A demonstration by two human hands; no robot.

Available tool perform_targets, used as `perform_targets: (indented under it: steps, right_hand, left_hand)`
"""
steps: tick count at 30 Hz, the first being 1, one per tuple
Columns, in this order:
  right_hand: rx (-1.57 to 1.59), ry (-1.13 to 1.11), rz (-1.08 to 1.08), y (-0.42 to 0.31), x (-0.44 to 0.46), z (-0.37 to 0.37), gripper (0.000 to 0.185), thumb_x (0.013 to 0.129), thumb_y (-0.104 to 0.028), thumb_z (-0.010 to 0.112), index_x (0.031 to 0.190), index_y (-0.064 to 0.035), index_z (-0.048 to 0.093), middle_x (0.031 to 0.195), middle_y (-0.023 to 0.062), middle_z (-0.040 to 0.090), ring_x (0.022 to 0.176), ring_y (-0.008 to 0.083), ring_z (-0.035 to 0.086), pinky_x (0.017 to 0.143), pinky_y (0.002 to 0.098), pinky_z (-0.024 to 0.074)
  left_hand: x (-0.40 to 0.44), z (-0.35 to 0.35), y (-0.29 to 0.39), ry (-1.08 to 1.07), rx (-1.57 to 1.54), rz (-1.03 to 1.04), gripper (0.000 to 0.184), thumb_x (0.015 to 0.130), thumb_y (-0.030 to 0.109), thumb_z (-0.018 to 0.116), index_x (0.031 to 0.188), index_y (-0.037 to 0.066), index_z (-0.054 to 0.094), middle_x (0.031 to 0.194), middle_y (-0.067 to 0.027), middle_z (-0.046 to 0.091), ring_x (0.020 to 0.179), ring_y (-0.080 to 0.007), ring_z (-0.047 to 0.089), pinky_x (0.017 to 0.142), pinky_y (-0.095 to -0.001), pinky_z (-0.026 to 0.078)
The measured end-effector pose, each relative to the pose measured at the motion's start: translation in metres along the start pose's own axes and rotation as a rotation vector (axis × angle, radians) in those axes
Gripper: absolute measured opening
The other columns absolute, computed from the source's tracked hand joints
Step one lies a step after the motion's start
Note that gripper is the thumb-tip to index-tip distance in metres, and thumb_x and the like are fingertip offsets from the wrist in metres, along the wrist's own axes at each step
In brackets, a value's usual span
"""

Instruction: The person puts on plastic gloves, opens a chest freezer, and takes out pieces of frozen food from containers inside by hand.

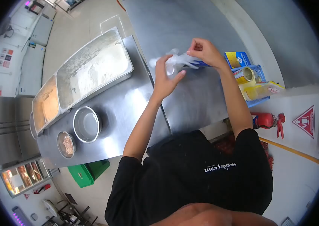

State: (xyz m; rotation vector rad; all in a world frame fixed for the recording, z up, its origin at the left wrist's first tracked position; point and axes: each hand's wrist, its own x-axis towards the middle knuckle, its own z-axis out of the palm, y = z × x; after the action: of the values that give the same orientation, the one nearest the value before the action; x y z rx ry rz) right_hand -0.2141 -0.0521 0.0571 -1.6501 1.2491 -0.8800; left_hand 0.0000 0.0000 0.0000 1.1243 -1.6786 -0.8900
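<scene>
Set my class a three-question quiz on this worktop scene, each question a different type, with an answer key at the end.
1. Short answer: what thin, see-through material are the left hand and right hand handling?
2. True or false: the smaller of the two round bowls is empty.
3. Multiple choice: on which side of the person is the blue basket?
A) left
B) right
C) both

Key
1. Plastic.
2. False: the smaller round bowl holds pinkish pieces.
3. B.
</scene>
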Motion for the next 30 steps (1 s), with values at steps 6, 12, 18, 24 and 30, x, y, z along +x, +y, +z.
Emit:
perform_targets:
  steps: [6,12,18,24,30]
  right_hand:
    - [0.118,0.022,-0.070,-0.011,-0.015,0.014,0.021,0.083,-0.009,0.073,0.074,-0.0054,0.054,0.072,-0.0013,0.059,0.070,0.0059,0.054,0.065,0.0229,0.0446]
    - [0.241,0.136,-0.159,-0.037,-0.022,0.021,0.023,0.082,-0.012,0.075,0.073,-0.0060,0.055,0.070,-0.0027,0.056,0.067,0.0050,0.051,0.062,0.0229,0.0423]
    - [0.387,0.253,-0.276,-0.071,-0.023,0.016,0.020,0.084,-0.012,0.073,0.077,-0.0069,0.056,0.072,-0.0020,0.058,0.069,0.0044,0.054,0.065,0.0216,0.0444]
    - [0.383,0.330,-0.254,-0.067,-0.032,0.006,0.015,0.088,-0.009,0.068,0.085,-0.0074,0.054,0.078,-0.0012,0.059,0.074,0.0053,0.056,0.070,0.0216,0.0459]
    - [0.483,0.204,-0.085,-0.006,-0.064,0.045,0.009,0.092,-0.007,0.059,0.089,-0.0080,0.051,0.086,-0.0010,0.060,0.083,0.0075,0.057,0.078,0.0240,0.0460]
  left_hand:
    - [0.014,0.012,-0.025,0.090,0.203,0.146,0.048,0.073,0.006,0.072,0.119,0.007,0.056,0.121,-0.0179,0.053,0.110,-0.0371,0.053,0.092,-0.0401,0.045]
    - [0.001,0.028,-0.055,0.014,0.257,0.291,0.029,0.075,0.007,0.069,0.103,0.002,0.064,0.110,-0.0177,0.060,0.096,-0.0364,0.057,0.084,-0.0402,0.047]
    - [-0.009,0.036,-0.077,0.024,0.373,0.077,0.052,0.071,0.000,0.068,0.121,0.005,0.053,0.114,-0.0174,0.057,0.104,-0.0394,0.053,0.088,-0.0427,0.047]
    - [-0.035,0.015,-0.093,-0.196,0.295,-0.064,0.080,0.067,0.004,0.074,0.139,0.009,0.039,0.131,-0.0259,0.044,0.123,-0.0428,0.043,0.101,-0.0438,0.041]
    - [-0.034,-0.026,-0.082,-0.326,-0.428,-0.463,0.072,0.086,0.035,0.067,0.144,0.006,0.036,0.138,-0.0163,0.047,0.122,-0.0330,0.051,0.105,-0.0450,0.039]
